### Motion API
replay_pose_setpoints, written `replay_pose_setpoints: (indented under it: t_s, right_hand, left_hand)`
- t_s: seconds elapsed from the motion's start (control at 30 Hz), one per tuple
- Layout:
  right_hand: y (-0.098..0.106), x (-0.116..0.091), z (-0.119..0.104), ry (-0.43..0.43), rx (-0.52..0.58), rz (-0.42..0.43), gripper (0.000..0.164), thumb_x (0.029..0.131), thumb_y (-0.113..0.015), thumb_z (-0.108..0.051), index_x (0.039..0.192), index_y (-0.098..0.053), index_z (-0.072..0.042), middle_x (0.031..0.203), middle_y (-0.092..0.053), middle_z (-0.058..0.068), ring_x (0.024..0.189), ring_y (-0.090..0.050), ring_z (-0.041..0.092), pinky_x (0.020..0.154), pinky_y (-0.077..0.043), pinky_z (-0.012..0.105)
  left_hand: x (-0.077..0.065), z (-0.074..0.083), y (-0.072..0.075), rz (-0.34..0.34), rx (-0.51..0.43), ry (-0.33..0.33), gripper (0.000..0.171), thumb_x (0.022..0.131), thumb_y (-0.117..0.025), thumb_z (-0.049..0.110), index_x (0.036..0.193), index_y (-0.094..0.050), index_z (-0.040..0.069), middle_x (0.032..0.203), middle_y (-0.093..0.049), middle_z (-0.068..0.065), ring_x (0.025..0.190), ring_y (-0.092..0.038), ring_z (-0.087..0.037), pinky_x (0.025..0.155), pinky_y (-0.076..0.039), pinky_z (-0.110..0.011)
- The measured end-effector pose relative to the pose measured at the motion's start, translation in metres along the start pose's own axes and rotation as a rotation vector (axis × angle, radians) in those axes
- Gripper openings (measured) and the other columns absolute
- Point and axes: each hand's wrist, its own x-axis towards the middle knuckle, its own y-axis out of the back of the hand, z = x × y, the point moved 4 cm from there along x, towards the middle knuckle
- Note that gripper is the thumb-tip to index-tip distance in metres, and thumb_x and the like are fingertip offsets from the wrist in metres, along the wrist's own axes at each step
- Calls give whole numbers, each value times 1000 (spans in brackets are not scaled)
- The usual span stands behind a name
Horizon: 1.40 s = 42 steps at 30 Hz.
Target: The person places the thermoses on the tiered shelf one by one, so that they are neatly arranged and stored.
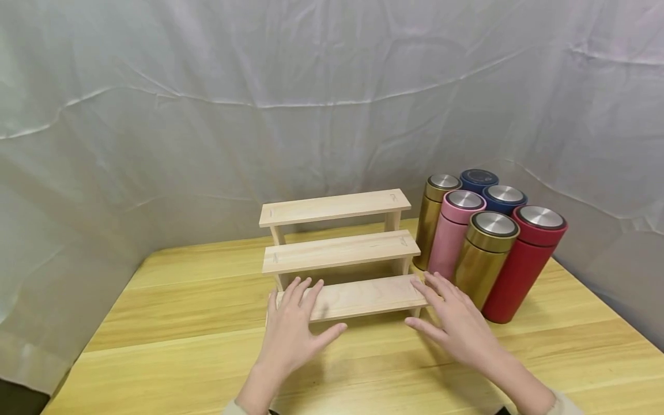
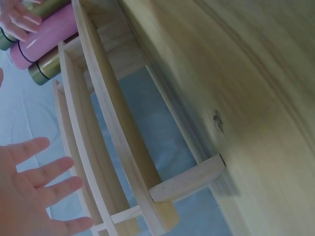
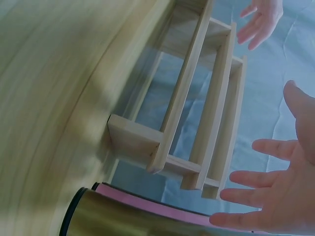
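Observation:
A three-tier light wood stepped rack (image 1: 342, 252) stands on the table in the head view. My left hand (image 1: 291, 327), fingers spread, is by the left end of its lowest tier (image 1: 363, 297). At that tier's right end is my right hand (image 1: 456, 325), its fingers also spread. Neither hand holds anything. In the left wrist view my left hand (image 2: 32, 189) appears apart from the rack (image 2: 106, 128). The right wrist view likewise shows my right hand (image 3: 275, 187) with straight fingers beside the rack (image 3: 211, 113); whether any fingertip touches wood, I cannot tell.
Several thermos bottles stand close together right of the rack: a red one (image 1: 524, 276), a pink one (image 1: 447, 242), gold ones (image 1: 479, 271) and blue ones (image 1: 503, 199) behind. A grey cloth (image 1: 332, 115) hangs behind the wooden table (image 1: 181, 323).

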Motion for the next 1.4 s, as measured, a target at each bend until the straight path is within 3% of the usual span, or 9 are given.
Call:
replay_pose_setpoints:
  t_s: [0.2, 0.47, 0.57, 0.7, 0.93, 1.23, 1.4]
  right_hand:
    - [8, -2, 5, -1, 68, 60, 55, 77, -69, -32, 123, -52, -6, 124, -47, 17, 114, -41, 35, 85, -38, 53]
    - [14, -5, 11, -72, 163, 87, 48, 75, -72, -27, 117, -58, -8, 120, -53, 11, 110, -47, 28, 84, -41, 47]
    - [17, -5, 13, -42, 183, 121, 44, 72, -74, -18, 111, -60, -5, 113, -58, 10, 106, -50, 26, 90, -39, 27]
    - [22, -5, 16, 15, 227, 183, 39, 67, -76, -7, 104, -63, -3, 103, -63, 6, 97, -55, 16, 85, -30, 5]
    - [31, -5, 21, 59, 273, 248, 35, 64, -76, 0, 97, -66, -6, 91, -65, 0, 79, -57, 4, 68, -44, 12]
    - [38, -12, 34, 12, 379, 257, 32, 65, -73, 8, 93, -66, -6, 87, -66, 0, 66, -59, 3, 54, -46, 13]
    - [44, -15, 40, 12, 390, 282, 35, 64, -72, 11, 92, -67, -8, 86, -67, -3, 71, -58, -1, 57, -46, 11]
  left_hand:
    - [0, -2, 2, 32, -96, -4, 68, 74, -57, 60, 122, -54, 12, 119, -54, -8, 115, -43, -27, 93, -24, -59]
    - [-1, -7, 4, 12, -253, 5, 43, 78, -66, 38, 107, -62, 7, 107, -61, -3, 104, -52, -21, 92, -34, -47]
    - [-2, -10, 6, 11, -300, 20, 38, 79, -66, 33, 105, -63, 6, 105, -62, -2, 101, -54, -20, 90, -38, -45]
    - [-1, -14, 10, -3, -352, 51, 33, 80, -66, 27, 104, -64, 5, 105, -63, -4, 101, -55, -22, 89, -41, -40]
    - [0, -25, 14, -31, -367, 122, 29, 81, -65, 24, 102, -65, 5, 104, -63, -4, 99, -56, -20, 87, -43, -38]
    - [-2, -40, 17, -31, -438, 186, 25, 81, -66, 22, 101, -66, 6, 98, -64, -3, 91, -58, -20, 76, -48, -40]
    - [-4, -49, 19, -1, -459, 184, 23, 82, -66, 19, 99, -66, 4, 96, -65, -4, 87, -58, -19, 72, -49, -36]
